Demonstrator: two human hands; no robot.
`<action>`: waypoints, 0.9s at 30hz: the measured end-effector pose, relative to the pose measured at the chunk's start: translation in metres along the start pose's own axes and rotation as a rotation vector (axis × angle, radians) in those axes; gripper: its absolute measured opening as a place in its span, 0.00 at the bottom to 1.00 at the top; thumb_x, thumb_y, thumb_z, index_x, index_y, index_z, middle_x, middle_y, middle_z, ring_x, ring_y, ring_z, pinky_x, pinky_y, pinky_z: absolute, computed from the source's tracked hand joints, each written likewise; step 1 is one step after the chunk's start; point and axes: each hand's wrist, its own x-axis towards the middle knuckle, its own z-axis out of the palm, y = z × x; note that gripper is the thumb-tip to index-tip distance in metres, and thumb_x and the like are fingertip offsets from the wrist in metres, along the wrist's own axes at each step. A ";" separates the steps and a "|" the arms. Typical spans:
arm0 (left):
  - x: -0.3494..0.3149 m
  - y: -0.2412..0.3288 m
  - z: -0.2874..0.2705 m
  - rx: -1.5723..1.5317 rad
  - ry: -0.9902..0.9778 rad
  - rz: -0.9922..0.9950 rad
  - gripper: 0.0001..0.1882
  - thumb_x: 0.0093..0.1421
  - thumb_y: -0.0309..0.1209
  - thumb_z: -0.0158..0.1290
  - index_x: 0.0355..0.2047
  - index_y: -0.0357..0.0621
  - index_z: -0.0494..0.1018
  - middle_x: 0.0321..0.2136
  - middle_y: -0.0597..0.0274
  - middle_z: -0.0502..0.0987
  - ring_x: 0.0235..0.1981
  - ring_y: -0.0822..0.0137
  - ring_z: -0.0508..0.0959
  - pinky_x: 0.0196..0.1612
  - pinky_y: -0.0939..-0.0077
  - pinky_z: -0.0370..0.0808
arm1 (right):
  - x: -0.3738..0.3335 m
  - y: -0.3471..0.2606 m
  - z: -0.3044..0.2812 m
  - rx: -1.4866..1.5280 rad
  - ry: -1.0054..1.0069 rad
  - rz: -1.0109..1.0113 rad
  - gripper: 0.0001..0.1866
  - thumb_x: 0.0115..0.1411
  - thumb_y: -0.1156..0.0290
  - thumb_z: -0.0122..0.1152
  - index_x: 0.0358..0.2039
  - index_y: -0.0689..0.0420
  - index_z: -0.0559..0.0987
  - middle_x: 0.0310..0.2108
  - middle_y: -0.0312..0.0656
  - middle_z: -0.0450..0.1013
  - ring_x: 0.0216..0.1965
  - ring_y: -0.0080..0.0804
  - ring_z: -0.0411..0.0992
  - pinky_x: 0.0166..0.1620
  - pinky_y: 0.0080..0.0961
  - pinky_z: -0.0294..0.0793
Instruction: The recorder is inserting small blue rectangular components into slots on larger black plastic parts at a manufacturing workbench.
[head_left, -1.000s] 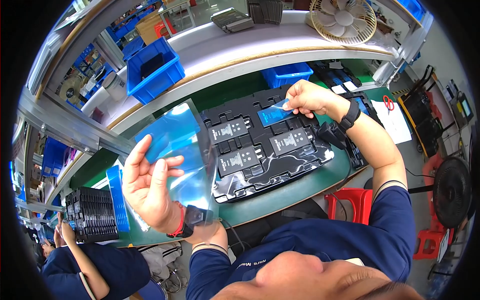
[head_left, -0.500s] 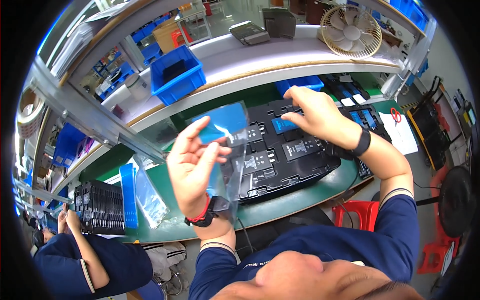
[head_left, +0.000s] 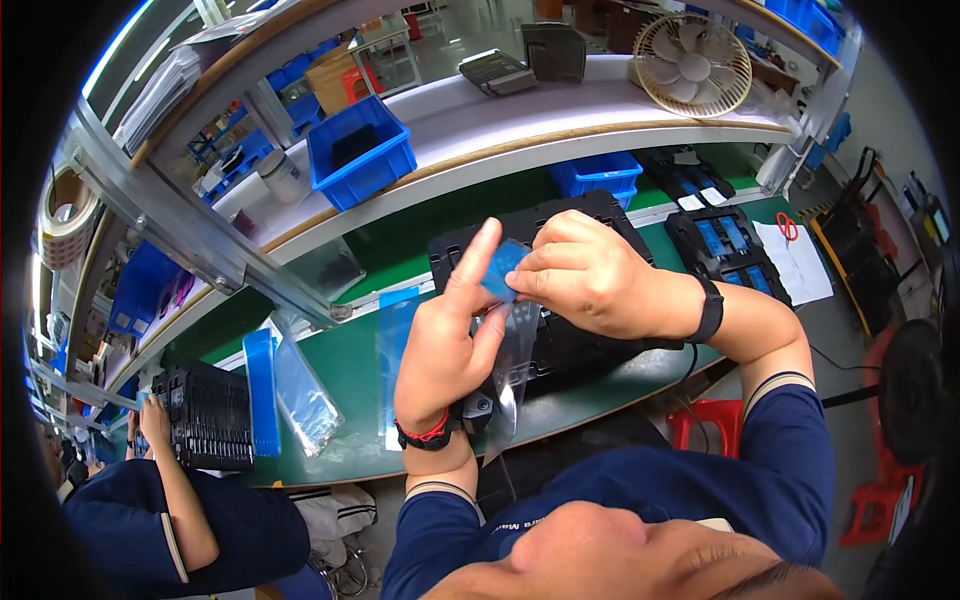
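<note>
My left hand (head_left: 445, 345) holds a thin clear plastic film (head_left: 516, 365) with a blue piece (head_left: 499, 272) at its top, its index finger pointing up behind the blue part. My right hand (head_left: 590, 275) is closed, thumb and fingertips pinching the edge of that blue piece, so the two hands almost meet. The film hangs down below my left thumb, towards the bench edge. Under both hands lies a black moulded tray (head_left: 580, 362); its pockets and the flat batteries in them are mostly hidden.
Blue film strips (head_left: 401, 312) and a clear plastic bag (head_left: 306, 392) lie left on the green bench, near stacked black trays (head_left: 205, 415). A co-worker (head_left: 190, 530) sits at the left. Rightward are another tray (head_left: 722, 240) and red scissors (head_left: 787, 228). A shelf holds a fan (head_left: 693, 66).
My right hand has come left from over the tray to the film and now pinches its blue part. My left hand has moved right and turned; blue strips on the bench are now uncovered.
</note>
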 end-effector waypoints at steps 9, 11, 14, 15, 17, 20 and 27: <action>0.000 0.000 0.013 -0.511 0.123 -0.125 0.34 0.52 0.14 0.44 0.60 0.38 0.52 0.30 0.60 0.76 0.33 0.73 0.75 0.39 0.82 0.70 | -0.009 0.019 -0.032 0.862 0.240 0.847 0.05 0.56 0.73 0.60 0.25 0.60 0.76 0.24 0.31 0.72 0.27 0.13 0.67 0.33 0.14 0.67; 0.002 -0.003 0.005 -0.636 0.171 -0.186 0.29 0.51 0.12 0.42 0.56 0.37 0.57 0.28 0.62 0.74 0.32 0.74 0.74 0.40 0.82 0.69 | -0.015 0.034 -0.039 0.866 0.471 0.817 0.05 0.56 0.72 0.59 0.26 0.60 0.76 0.25 0.31 0.72 0.27 0.14 0.67 0.33 0.14 0.66; 0.003 -0.014 0.008 -0.886 0.179 -0.220 0.23 0.46 0.15 0.38 0.45 0.31 0.66 0.20 0.63 0.70 0.23 0.74 0.71 0.37 0.74 0.74 | -0.016 0.023 -0.043 0.583 0.507 0.745 0.03 0.55 0.75 0.59 0.27 0.61 0.75 0.25 0.34 0.72 0.25 0.18 0.68 0.31 0.17 0.67; 0.004 -0.011 0.010 -0.917 0.157 -0.273 0.24 0.45 0.18 0.39 0.46 0.29 0.66 0.17 0.63 0.69 0.20 0.73 0.69 0.36 0.69 0.76 | -0.014 0.019 -0.043 0.324 0.470 0.703 0.03 0.54 0.77 0.60 0.27 0.61 0.75 0.25 0.35 0.72 0.25 0.21 0.68 0.30 0.18 0.67; 0.004 -0.008 0.016 -0.969 -0.085 -0.349 0.29 0.45 0.19 0.39 0.51 0.30 0.63 0.17 0.64 0.69 0.20 0.75 0.70 0.36 0.76 0.74 | -0.012 0.015 -0.042 -0.221 0.329 0.098 0.05 0.45 0.81 0.61 0.25 0.61 0.76 0.23 0.39 0.71 0.24 0.32 0.69 0.31 0.25 0.69; 0.001 -0.005 0.021 -1.077 -0.320 -0.429 0.37 0.45 0.21 0.41 0.60 0.31 0.52 0.18 0.63 0.70 0.18 0.75 0.69 0.30 0.80 0.71 | -0.016 -0.005 -0.035 -0.393 0.087 -0.173 0.09 0.42 0.75 0.64 0.27 0.59 0.78 0.25 0.38 0.72 0.26 0.34 0.70 0.34 0.30 0.69; 0.004 -0.005 0.020 -1.106 -0.333 -0.499 0.37 0.44 0.21 0.41 0.59 0.32 0.53 0.17 0.63 0.70 0.17 0.75 0.68 0.28 0.81 0.70 | -0.019 0.008 -0.047 -0.019 0.166 0.188 0.19 0.44 0.70 0.67 0.39 0.59 0.76 0.33 0.40 0.73 0.34 0.35 0.69 0.38 0.28 0.69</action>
